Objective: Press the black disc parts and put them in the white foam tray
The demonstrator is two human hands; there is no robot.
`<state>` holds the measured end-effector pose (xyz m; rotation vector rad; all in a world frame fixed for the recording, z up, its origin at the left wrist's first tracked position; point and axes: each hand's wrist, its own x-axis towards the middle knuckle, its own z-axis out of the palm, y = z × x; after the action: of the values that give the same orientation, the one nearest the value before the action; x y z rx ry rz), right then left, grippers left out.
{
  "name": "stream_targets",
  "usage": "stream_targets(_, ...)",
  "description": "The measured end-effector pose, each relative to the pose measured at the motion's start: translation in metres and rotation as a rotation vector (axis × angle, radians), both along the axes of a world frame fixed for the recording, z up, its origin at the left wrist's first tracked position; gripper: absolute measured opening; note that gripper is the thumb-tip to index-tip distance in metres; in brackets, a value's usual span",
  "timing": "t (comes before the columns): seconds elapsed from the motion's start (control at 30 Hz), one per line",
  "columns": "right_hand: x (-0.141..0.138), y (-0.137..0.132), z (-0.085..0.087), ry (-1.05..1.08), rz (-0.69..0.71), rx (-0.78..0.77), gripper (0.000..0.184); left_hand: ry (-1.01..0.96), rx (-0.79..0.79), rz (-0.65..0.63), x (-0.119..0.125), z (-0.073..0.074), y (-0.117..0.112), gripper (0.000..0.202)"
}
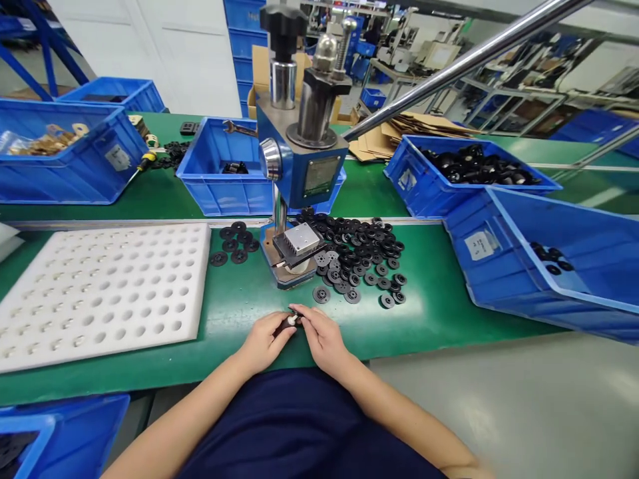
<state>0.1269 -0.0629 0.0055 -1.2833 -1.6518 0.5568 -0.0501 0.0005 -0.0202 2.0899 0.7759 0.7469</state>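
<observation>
A single camera on the person's head looks forward and down, past the navy shirt [309,426], to the left fingers [272,324] and right fingers [316,320], close by and low in the middle. Its wide view spans the surface [234,303] from foam tray [202,279] to right-hand bin [499,283], with the press [307,173] just beyond the fingers and a white panel [150,53] farther off.

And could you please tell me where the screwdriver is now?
In the head view, the screwdriver is at upper left, beside the blue bin with tan parts, beyond the white foam tray.
</observation>
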Motion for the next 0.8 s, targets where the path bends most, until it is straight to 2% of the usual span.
stream_targets(0.17, 0.001, -0.003, 0.013, -0.119, 0.039, 0.017, 0.044, -0.024, 0.009, 0.022, 0.000, 0.007, 0.000, 0.021)
stream_targets(0.37, 0.005, -0.008, 0.026, -0.134, 0.105, -0.077, 0.048, -0.066, 0.042, 0.034, 0.003, 0.016, -0.001, 0.022)
stream_targets(0.47, 0.006, -0.007, 0.028, -0.129, 0.111, -0.131, 0.050, -0.068, 0.016, 0.052, 0.004, 0.017, -0.002, 0.025)
stream_targets(0.6, 0.007, -0.004, 0.028, -0.131, 0.139, -0.129, 0.054, -0.062, -0.015, 0.100, 0.005, 0.016, -0.004, 0.028)
stream_targets(0.8, 0.013, 0.002, 0.024, -0.098, 0.192, -0.181, 0.055, -0.074, 0.000, 0.139, 0.007, 0.015, -0.004, 0.031)
